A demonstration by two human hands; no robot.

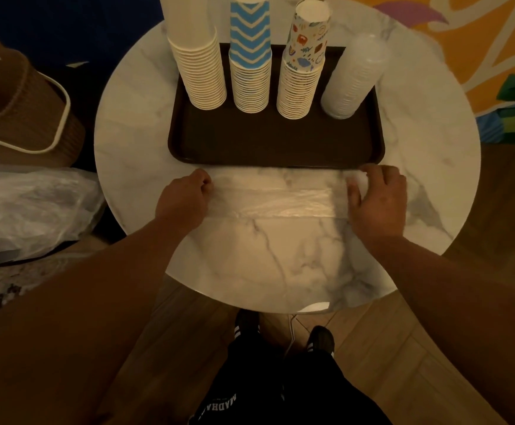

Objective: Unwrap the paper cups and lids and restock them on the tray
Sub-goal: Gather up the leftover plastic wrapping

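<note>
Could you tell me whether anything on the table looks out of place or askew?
Nothing stands out: three cup stacks and the lid stack stand on the tray. Both hands hold an empty plastic wrapper flat on the table.

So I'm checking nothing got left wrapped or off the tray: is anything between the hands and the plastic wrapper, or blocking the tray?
Nothing visible. The left hand and right hand already hold the plastic wrapper flat on the table, just in front of the tray, whose front half is bare; the stacks stand at its back.
</note>
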